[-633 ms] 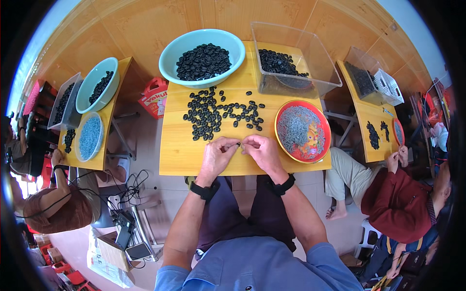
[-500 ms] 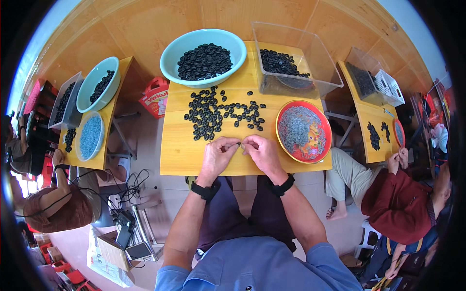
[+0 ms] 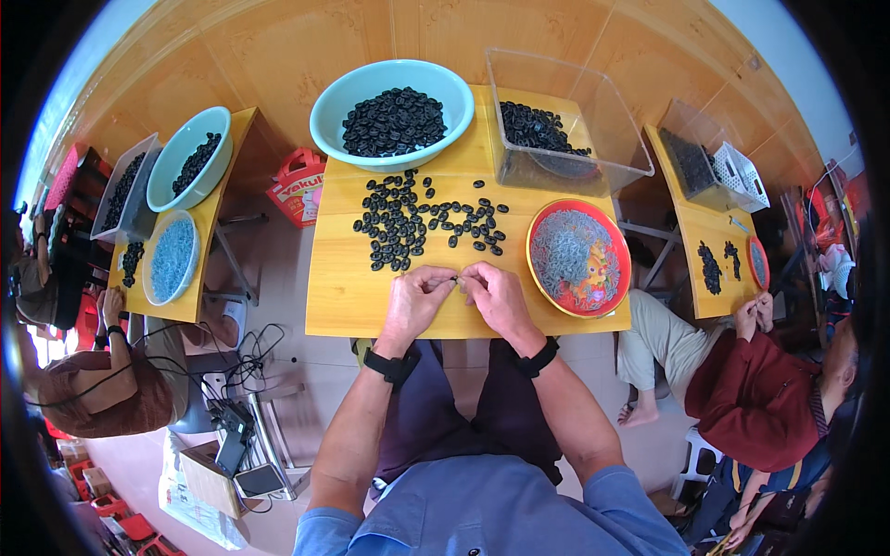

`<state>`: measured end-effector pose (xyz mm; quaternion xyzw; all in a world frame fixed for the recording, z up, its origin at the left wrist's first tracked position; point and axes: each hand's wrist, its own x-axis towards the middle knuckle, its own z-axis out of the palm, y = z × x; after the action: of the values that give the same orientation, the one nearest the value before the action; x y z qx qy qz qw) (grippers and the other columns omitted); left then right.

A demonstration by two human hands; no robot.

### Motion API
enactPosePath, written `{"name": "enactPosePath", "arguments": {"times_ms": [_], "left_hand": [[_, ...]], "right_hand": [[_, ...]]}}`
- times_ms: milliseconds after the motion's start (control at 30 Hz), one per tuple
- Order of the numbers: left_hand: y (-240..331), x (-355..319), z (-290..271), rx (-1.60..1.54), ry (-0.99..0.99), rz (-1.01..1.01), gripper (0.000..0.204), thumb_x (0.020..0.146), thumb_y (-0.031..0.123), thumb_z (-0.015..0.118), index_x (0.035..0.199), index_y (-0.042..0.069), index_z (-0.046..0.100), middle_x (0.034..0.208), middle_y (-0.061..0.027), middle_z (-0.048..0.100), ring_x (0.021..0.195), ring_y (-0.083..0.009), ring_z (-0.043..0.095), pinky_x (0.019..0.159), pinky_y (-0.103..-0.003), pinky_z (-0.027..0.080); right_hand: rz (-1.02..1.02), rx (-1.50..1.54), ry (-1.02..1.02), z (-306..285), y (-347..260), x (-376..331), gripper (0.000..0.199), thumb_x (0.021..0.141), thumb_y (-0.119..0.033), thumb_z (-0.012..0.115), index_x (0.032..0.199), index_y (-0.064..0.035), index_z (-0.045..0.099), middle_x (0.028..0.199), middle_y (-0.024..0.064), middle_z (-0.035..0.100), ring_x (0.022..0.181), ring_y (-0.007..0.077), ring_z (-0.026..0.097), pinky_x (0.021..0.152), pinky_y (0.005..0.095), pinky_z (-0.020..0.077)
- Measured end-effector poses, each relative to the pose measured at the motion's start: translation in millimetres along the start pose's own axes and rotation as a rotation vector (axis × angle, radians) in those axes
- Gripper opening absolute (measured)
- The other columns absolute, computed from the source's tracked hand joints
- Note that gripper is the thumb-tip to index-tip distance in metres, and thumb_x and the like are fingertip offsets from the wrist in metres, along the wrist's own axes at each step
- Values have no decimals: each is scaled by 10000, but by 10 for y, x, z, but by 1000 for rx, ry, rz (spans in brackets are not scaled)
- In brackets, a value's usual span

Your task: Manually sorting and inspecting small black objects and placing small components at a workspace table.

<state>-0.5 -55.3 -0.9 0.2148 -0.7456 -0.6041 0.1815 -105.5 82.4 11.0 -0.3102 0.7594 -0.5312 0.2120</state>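
Note:
My left hand (image 3: 417,298) and my right hand (image 3: 499,298) meet above the near part of the yellow wooden table (image 3: 338,301). Both have their fingers pinched together, fingertips almost touching. A small black piece (image 3: 455,279) shows at my left fingertips; its shape is mostly hidden. What my right fingers pinch is too small to make out. Beyond my hands lie loose black oval pieces (image 3: 389,222) in a spread-out patch. To the right of my right hand stands a red bowl (image 3: 616,295) with a yellow rim, holding many small grey-blue pieces (image 3: 561,243).
A light blue basin (image 3: 320,120) of black pieces stands at the back left, a clear plastic box (image 3: 593,171) at the back right. People work at side tables on the left (image 3: 215,199) and right (image 3: 691,218). Black cables (image 3: 250,357) lie on the floor at left.
My right fingers have shifted slightly and stay close to my left fingertips. The view has tilted a little, so the table appears marginally lower.

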Motion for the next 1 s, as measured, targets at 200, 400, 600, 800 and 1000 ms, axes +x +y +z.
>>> {"name": "enactPosePath", "arguments": {"times_ms": [200,400,600,800,1000], "left_hand": [[-6,1,-9,-2,2,28,182,880,40,711,1051,-13,743,877,-100,766,774,-100,710,705,-250,563],[7,19,16,-66,71,-8,176,887,58,727,1048,-12,747,867,-86,764,762,-89,697,701,-248,558],[-74,39,-12,-229,103,-39,183,895,64,734,1052,-29,743,866,-58,755,758,-66,669,711,-233,544],[-82,41,-17,-259,97,-44,186,894,56,735,1058,-30,740,871,-44,747,766,-59,659,714,-222,534],[-69,46,-6,-252,84,-41,181,895,49,733,1059,-28,739,859,-37,740,756,-56,650,707,-219,529]], "right_hand": [[5,-13,-19,-7,-31,9,169,938,-94,650,986,66,673,773,101,711,651,134,683,599,275,527],[8,27,46,-71,22,99,193,923,-114,648,1052,24,686,772,151,719,644,224,705,602,353,537],[-127,-758,64,-128,-180,134,377,902,-111,639,1268,-23,631,882,240,700,798,397,687,710,489,535],[-168,-691,87,-163,-190,-84,309,879,-79,656,1185,-35,671,910,208,687,810,383,675,726,476,532],[-125,-683,147,-159,-112,0,247,872,-119,679,1098,-24,648,945,177,671,845,375,676,727,466,538]]}}
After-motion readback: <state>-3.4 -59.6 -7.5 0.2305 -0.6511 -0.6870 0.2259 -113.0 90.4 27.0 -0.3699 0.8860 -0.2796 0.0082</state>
